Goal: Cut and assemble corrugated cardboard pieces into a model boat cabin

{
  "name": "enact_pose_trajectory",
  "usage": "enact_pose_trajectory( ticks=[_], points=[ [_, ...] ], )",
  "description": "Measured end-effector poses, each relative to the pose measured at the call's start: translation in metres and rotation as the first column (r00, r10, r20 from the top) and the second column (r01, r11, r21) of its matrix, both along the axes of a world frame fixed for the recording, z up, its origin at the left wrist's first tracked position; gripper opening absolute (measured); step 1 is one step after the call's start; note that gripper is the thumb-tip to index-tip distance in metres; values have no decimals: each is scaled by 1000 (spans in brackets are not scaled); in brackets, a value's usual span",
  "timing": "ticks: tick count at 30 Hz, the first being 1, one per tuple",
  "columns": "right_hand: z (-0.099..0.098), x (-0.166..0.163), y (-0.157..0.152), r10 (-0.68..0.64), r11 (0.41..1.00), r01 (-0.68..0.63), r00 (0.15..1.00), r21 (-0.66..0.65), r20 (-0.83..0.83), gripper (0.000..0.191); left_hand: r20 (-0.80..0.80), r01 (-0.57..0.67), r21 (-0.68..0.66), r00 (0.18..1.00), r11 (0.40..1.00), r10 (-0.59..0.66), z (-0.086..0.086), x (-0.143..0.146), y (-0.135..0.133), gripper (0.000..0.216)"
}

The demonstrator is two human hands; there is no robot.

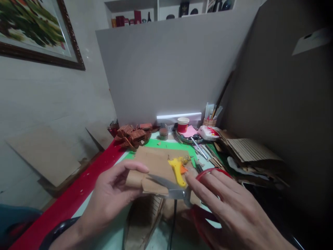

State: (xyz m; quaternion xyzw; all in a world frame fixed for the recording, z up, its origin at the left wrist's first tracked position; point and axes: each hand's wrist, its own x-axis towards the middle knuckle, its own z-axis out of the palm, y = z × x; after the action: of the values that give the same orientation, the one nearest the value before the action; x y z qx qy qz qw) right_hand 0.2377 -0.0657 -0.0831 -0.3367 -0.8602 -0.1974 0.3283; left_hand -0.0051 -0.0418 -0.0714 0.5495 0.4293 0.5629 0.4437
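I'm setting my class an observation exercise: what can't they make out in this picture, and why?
All in the head view:
Left hand: some fingertips, hidden behind the cardboard piece.
Scissors: lower blade's tip, hidden by the cardboard piece.
Black cord: lower run, cut off by the bottom edge.
Framed picture: cut off by the top and left edges.
Shelf items: any lettering too small and blurred to read.

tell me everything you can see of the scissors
The scissors have grey, metal-looking blades and red handles, probably plastic. The right hand holds them above the table, its fingers around the handles. The handles stand apart, so they look open. Their blades point toward the left hand; the upper one crosses the piece of cardboard held there, while much of the lower is hidden.
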Motion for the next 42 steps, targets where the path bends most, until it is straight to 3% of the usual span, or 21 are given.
enact_pose_trajectory(
  ticks=[7, 17, 23, 29, 35, 42],
  points=[
    [-1, 7, 0, 1, 994, -12, 995, 109, 97, 50, 7, -12, 64, 1000, 998, 11, -1, 2, -3, 23],
    [-2, 12, -4, -14, 988, -9, 988, 152, 153, 60, -3, 39, 160, 999, 986, -39, -10, -7, -3, 21],
    [1, 12, -7, -4, 986, -18, 991, 163, 132, 53, -69, 220, 301, 976, 928, -209, -11, -14, -2, 21],
    [3, 6, -8, -3, 978, -20, 994, 206, 111, 42, 68, 207, 267, 970, 941, -233, -17, -10, -6, 21],
    [4, 10, -8, 13, 979, -44, 988, 198, 151, 48, 26, 305, 269, 946, 914, -324, -21, -13, -3, 29],
    [-5, 10, -6, 19, 971, -40, 996, 235, 90, 48, 12, 281, 248, 956, 927, -293, -14, -12, -4, 28]
  ],
)
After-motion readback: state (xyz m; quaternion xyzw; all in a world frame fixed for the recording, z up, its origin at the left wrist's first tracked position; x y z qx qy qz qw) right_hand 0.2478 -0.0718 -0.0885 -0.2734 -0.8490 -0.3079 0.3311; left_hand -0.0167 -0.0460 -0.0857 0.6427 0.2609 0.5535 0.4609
